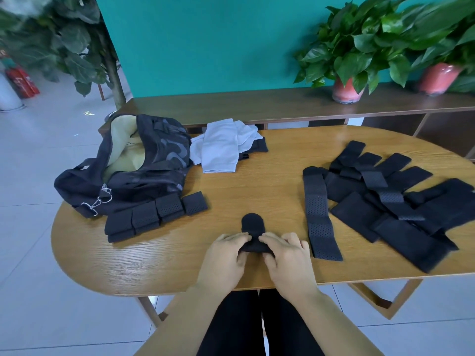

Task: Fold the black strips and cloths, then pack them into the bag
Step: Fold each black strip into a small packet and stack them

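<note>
Hands, left (pixel 224 255) and right (pixel 287 255), both pinching black strip (pixel 253 224) between them, rounded end pointing away

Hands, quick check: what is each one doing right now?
Left hand: fingers curled on the black strip being folded at the table's near edge.
Right hand: gripping the same strip from the other side.
</note>
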Demonstrator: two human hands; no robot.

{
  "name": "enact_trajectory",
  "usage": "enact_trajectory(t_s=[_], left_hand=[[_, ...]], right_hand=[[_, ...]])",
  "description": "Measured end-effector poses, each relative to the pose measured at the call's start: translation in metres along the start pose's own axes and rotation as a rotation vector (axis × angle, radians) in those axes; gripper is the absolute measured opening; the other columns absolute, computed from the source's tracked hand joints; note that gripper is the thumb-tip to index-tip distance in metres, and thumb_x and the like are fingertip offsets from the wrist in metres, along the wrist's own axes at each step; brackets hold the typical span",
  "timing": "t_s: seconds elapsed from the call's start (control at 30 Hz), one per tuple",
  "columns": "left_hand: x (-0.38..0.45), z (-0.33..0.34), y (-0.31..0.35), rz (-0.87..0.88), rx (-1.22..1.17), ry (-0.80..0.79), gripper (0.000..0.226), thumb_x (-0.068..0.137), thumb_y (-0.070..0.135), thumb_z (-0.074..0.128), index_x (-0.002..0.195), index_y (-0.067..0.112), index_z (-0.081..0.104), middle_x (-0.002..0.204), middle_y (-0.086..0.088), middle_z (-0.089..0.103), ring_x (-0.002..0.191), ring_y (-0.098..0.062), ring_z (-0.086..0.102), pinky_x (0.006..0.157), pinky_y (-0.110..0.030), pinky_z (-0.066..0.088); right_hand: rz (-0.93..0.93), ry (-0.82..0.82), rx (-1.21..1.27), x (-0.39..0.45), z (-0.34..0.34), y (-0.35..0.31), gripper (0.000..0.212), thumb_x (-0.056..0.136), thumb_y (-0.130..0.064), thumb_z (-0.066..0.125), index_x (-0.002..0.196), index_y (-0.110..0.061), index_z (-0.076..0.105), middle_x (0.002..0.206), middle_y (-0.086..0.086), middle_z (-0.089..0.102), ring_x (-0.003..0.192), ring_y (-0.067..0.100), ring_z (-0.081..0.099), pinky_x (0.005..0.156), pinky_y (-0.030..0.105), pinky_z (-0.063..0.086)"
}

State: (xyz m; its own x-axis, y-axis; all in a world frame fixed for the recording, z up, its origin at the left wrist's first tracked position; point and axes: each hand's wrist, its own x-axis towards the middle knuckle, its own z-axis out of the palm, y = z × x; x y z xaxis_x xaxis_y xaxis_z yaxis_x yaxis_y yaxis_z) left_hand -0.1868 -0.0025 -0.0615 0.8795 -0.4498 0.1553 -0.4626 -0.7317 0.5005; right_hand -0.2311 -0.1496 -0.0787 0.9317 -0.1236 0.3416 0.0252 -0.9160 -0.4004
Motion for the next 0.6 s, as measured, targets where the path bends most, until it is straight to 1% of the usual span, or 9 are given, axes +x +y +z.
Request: enact_trajectory(t_s=[0.03, 0.1, 0.13, 0.2, 0.27, 0.33, 0.4, 0.53, 0.6], left_hand=[[-0.001, 0.002, 0.003, -0.046, -0.029, 0.037, 0.04, 0.094, 0.01, 0.055, 0.132, 0.024, 0.058, 0.127, 0.009, 0.06, 0.118, -0.009, 0.051, 0.092, -0.007, 0.029], [0.001, 0.004, 0.006, -0.136, -0.064, 0.098, 0.033, 0.095, 0.014, 0.057, 0.125, 0.026, 0.062, 0.111, 0.006, 0.064, 0.102, -0.01, 0.058, 0.078, -0.011, 0.034], [0.004, 0.005, 0.007, -0.163, -0.079, 0.125, 0.026, 0.095, 0.017, 0.057, 0.118, 0.026, 0.064, 0.101, 0.006, 0.065, 0.092, -0.01, 0.059, 0.071, -0.013, 0.035], [0.012, 0.007, 0.008, -0.216, -0.119, 0.16, 0.005, 0.094, 0.02, 0.059, 0.096, 0.022, 0.063, 0.08, 0.008, 0.062, 0.069, -0.006, 0.056, 0.056, -0.013, 0.035], [0.02, 0.008, 0.006, -0.28, -0.165, 0.171, 0.017, 0.093, 0.022, 0.062, 0.078, 0.021, 0.054, 0.069, 0.01, 0.058, 0.06, -0.004, 0.053, 0.05, -0.013, 0.036], [0.027, 0.01, 0.002, -0.319, -0.197, 0.174, 0.024, 0.092, 0.022, 0.063, 0.072, 0.017, 0.052, 0.066, 0.008, 0.058, 0.059, -0.007, 0.054, 0.049, -0.014, 0.033], [0.033, 0.011, -0.001, -0.336, -0.191, 0.16, 0.029, 0.093, 0.023, 0.063, 0.069, 0.011, 0.052, 0.063, 0.001, 0.059, 0.059, -0.016, 0.055, 0.051, -0.022, 0.036], [0.041, 0.008, -0.004, -0.359, -0.18, 0.126, 0.046, 0.094, 0.025, 0.061, 0.057, 0.015, 0.035, 0.051, 0.003, 0.038, 0.047, -0.013, 0.032, 0.045, -0.025, 0.022], [0.043, 0.007, -0.004, -0.365, -0.17, 0.12, 0.05, 0.094, 0.026, 0.061, 0.056, 0.016, 0.03, 0.05, 0.004, 0.033, 0.046, -0.013, 0.027, 0.044, -0.025, 0.019]], right_hand=[[0.053, 0.005, 0.044, -0.001, -0.001, -0.001, 0.037, 0.073, -0.008, 0.076, 0.106, -0.023, 0.071, 0.089, -0.02, 0.061, 0.084, 0.019, 0.056, 0.072, 0.031, 0.034], [0.162, 0.007, 0.12, 0.005, -0.004, -0.004, 0.032, 0.088, -0.017, 0.066, 0.118, -0.027, 0.067, 0.086, -0.016, 0.046, 0.094, 0.017, 0.052, 0.08, 0.029, 0.024], [0.209, 0.006, 0.151, 0.008, -0.004, -0.005, 0.03, 0.093, -0.022, 0.06, 0.122, -0.029, 0.065, 0.087, -0.011, 0.044, 0.099, 0.016, 0.05, 0.08, 0.027, 0.021], [0.267, 0.029, 0.162, 0.015, -0.001, -0.005, 0.026, 0.096, -0.028, 0.054, 0.119, -0.025, 0.065, 0.086, -0.005, 0.048, 0.104, 0.017, 0.048, 0.082, 0.028, 0.025], [0.319, 0.049, 0.156, 0.024, 0.004, -0.007, 0.021, 0.096, -0.03, 0.054, 0.11, -0.021, 0.068, 0.086, -0.001, 0.057, 0.106, 0.019, 0.048, 0.082, 0.031, 0.03], [0.351, 0.073, 0.143, 0.032, 0.008, -0.009, 0.02, 0.096, -0.03, 0.054, 0.105, -0.02, 0.069, 0.087, 0.002, 0.064, 0.108, 0.02, 0.048, 0.08, 0.031, 0.03], [0.378, 0.064, 0.103, 0.038, 0.01, -0.011, 0.023, 0.097, -0.032, 0.051, 0.108, -0.022, 0.068, 0.092, 0.0, 0.066, 0.111, 0.019, 0.046, 0.08, 0.03, 0.029], [0.408, 0.063, 0.072, 0.044, 0.012, -0.014, 0.026, 0.099, -0.032, 0.049, 0.112, -0.023, 0.068, 0.1, -0.002, 0.068, 0.114, 0.017, 0.045, 0.079, 0.03, 0.026], [0.413, 0.063, 0.05, 0.046, 0.013, -0.014, 0.027, 0.099, -0.033, 0.047, 0.113, -0.023, 0.068, 0.101, -0.004, 0.068, 0.114, 0.016, 0.045, 0.076, 0.029, 0.023]])
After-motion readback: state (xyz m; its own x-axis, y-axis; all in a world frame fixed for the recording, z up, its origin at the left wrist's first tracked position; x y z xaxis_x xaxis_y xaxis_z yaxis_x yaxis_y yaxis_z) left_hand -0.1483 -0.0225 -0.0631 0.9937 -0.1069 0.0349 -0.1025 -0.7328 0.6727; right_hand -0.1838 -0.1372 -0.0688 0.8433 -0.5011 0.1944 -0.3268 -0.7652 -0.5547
